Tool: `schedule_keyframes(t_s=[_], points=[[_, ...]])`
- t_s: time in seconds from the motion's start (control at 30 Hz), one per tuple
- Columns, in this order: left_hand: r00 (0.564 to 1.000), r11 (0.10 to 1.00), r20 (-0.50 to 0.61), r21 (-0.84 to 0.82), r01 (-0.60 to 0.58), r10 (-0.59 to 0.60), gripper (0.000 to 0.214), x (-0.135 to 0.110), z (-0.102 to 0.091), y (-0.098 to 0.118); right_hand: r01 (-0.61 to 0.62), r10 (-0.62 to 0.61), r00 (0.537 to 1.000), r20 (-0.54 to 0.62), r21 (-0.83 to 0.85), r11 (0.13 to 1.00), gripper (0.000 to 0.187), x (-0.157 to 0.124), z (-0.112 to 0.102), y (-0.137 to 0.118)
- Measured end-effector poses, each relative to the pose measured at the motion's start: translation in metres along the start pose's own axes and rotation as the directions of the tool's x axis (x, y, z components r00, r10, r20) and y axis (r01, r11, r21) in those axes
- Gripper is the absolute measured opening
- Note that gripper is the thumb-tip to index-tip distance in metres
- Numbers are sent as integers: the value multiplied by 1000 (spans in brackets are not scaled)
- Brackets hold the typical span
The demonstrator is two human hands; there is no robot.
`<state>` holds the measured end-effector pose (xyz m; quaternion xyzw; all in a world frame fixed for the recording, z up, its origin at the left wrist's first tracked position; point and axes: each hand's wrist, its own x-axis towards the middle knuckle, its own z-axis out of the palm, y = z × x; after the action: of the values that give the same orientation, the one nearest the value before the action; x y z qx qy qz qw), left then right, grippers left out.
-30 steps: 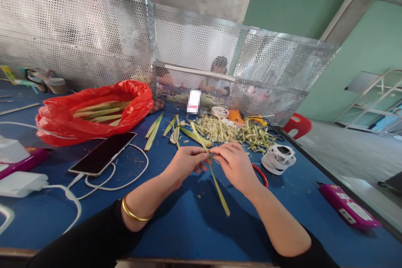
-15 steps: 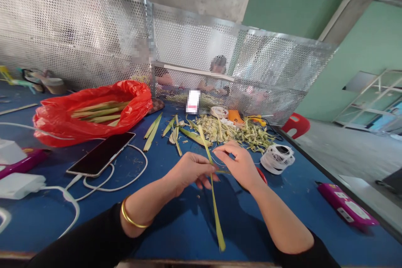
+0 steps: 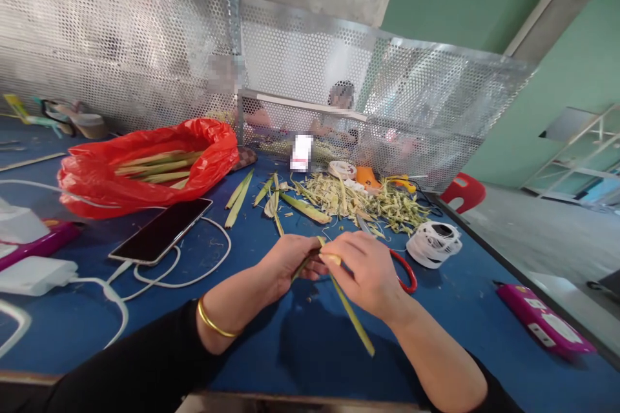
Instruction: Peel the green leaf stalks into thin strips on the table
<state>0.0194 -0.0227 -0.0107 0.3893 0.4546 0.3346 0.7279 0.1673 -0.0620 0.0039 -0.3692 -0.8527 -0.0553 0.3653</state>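
Observation:
Both my hands meet over the blue table (image 3: 271, 342), pinching one long green leaf strip (image 3: 356, 321). My left hand (image 3: 289, 259) grips the strip's upper part with closed fingers; a gold bangle sits on that wrist. My right hand (image 3: 362, 267) closes over the strip just to the right, and the free end slants down toward me. Red-handled scissors (image 3: 407, 271) lie partly hidden behind my right hand.
A red plastic bag (image 3: 145, 168) holding green stalks lies at left, a phone (image 3: 162, 230) on a white cable in front of it. Leaf scraps (image 3: 368, 200) pile up at centre, beside a white string spool (image 3: 433, 243). A pink device (image 3: 545, 321) lies right. People sit behind the perforated metal screen (image 3: 145, 58).
The strip's long upper end no longer sticks up between my hands. My hands have come together again and the lower end has swung right.

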Motion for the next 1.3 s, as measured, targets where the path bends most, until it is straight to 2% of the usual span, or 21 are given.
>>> schedule_keyframes(t_s=[0.03,0.1,0.2,0.33,0.5,0.57,0.63,0.7,0.77,0.87,1.0,1.1,1.17,1.23,1.27,1.3], points=[[1000,999,-16,-47,-13,12,17,0,-1,1,69,-66,997,48,-57,996,15,0,1,-1],[1000,994,-6,-104,-24,23,16,0,-3,4,136,-124,987,98,-136,981,18,0,2,-2],[997,990,69,-143,-5,15,10,-2,-5,9,140,-122,988,97,-208,968,19,2,2,-1],[992,974,129,-225,21,8,13,-4,-9,15,133,-116,990,84,-250,959,21,5,2,0],[992,982,103,-182,-56,75,3,-7,-9,14,175,-144,979,144,-234,956,19,5,2,0],[989,982,102,-169,-90,108,3,-7,-8,12,190,-160,972,171,-175,966,18,4,2,-1],[987,975,88,-189,-114,132,1,-6,-6,10,191,-172,969,179,-95,977,25,2,2,-4],[986,966,87,-228,-119,142,3,-5,-4,7,194,-178,969,173,-84,977,24,1,6,-6],[987,959,97,-265,-102,132,5,-3,-3,4,222,-186,962,200,-175,959,21,0,13,-9],[991,959,93,-274,-72,101,4,0,-1,0,294,-203,938,282,-330,897,26,-1,25,-11],[991,961,98,-270,-56,86,5,1,-1,-2,323,-206,929,308,-400,858,25,-1,33,-14],[990,964,109,-259,-56,87,6,2,-2,-1,253,-180,954,241,-318,914,22,-1,31,-15],[988,969,103,-231,-85,111,6,2,-3,0,121,-103,988,116,-168,978,18,0,27,-13],[988,974,94,-201,-101,121,7,2,-5,1,-86,86,995,-48,-5,996,14,0,23,-7],[989,977,92,-188,-97,116,8,2,-6,1,-211,219,970,-109,83,974,12,0,21,-3],[990,980,96,-176,-88,106,10,2,-7,2,-336,361,922,-139,178,925,11,0,20,1]])
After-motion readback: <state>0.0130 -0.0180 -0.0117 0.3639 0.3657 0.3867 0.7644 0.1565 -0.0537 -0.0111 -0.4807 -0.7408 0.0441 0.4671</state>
